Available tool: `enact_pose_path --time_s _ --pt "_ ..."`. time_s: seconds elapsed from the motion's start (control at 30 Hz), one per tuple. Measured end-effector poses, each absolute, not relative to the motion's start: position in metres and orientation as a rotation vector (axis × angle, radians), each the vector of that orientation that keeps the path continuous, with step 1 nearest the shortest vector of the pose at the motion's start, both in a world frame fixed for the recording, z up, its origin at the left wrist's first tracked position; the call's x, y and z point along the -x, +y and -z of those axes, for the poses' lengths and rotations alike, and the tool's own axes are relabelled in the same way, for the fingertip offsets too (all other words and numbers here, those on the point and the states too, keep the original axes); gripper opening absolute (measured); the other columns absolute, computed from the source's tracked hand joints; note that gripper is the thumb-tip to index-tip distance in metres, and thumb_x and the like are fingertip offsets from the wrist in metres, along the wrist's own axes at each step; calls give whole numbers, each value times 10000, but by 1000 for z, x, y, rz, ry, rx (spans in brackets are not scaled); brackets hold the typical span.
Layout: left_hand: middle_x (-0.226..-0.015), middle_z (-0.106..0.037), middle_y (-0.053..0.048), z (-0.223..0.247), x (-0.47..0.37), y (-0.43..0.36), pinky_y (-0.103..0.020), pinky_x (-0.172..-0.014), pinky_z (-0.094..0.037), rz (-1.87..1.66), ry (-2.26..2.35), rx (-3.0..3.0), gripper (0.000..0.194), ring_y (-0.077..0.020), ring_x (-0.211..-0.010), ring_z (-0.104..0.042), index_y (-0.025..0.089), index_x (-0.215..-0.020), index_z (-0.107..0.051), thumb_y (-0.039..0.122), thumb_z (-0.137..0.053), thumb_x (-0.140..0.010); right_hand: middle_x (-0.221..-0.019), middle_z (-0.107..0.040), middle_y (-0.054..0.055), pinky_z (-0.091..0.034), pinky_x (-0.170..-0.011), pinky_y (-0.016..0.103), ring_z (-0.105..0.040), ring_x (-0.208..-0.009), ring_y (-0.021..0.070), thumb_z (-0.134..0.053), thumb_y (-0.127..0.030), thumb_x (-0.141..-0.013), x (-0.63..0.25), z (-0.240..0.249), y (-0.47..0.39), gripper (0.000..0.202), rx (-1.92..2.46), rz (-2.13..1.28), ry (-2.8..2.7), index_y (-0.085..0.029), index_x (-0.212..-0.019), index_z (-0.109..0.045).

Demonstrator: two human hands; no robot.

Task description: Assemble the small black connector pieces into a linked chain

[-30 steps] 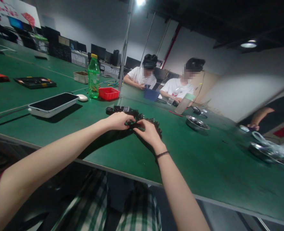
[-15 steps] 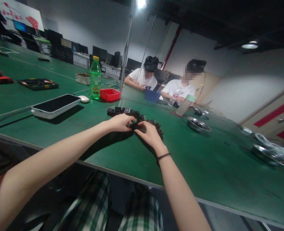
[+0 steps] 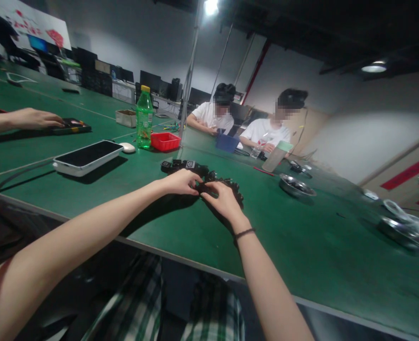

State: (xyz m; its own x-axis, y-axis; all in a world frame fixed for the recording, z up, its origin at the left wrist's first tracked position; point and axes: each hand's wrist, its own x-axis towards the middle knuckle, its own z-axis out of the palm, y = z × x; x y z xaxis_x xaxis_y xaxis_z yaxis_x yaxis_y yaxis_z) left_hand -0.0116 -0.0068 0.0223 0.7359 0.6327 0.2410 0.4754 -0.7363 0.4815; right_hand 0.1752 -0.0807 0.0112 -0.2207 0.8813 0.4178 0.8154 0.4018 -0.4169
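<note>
A black, knobbly assembly of several linked parts (image 3: 233, 185) lies on the green table (image 3: 181, 232) in front of me. My left hand (image 3: 185, 182) grips its near middle, fingers curled inward. From the other side my right hand (image 3: 221, 195) pinches the same place, thumb and fingertips almost meeting the left ones. Both hands hide the spot between the fingertips, so the exact piece there cannot be made out. Black blocks with pale markings (image 3: 184, 165) extend behind my left hand.
Left of my hands are a white-cased phone-like device (image 3: 88, 158), a white mouse (image 3: 127, 148), a green bottle (image 3: 144, 118) and a red tray (image 3: 165, 142). A metal bowl (image 3: 296, 185) stands right. A co-worker's hand (image 3: 35, 118) rests by a black tray (image 3: 72, 126); two people sit opposite.
The co-worker's hand at the left has reached right, onto the black tray. The view has shifted slightly; my hands keep nearly the same pose on the black assembly.
</note>
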Motion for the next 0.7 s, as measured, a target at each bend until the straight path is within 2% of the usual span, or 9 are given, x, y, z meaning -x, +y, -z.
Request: enact_pose_path --time_s 0.37,0.7 --pt "-798 -723 -50 -18 14 -1 -222 -654 -474 -513 816 -2411 560 -175 -730 -674 101 -1162 -630 316 -727 -654 -1027 -682 102 -511 -898 370 -647 -956 213 -659 -226 -807 -176 -10 -80 250 1425 -163 -2065 -153 -1046 -663" --pt "-784 -724 -48 -25 15 -5 -207 -636 -446 -498 824 -2428 507 -168 -726 -667 101 -1129 -651 345 -700 -687 -1032 -683 105 -514 -905 376 -649 -960 214 -654 -212 -803 -175 -11 -81 260 1427 -164 -2071 -151 -1056 -665"
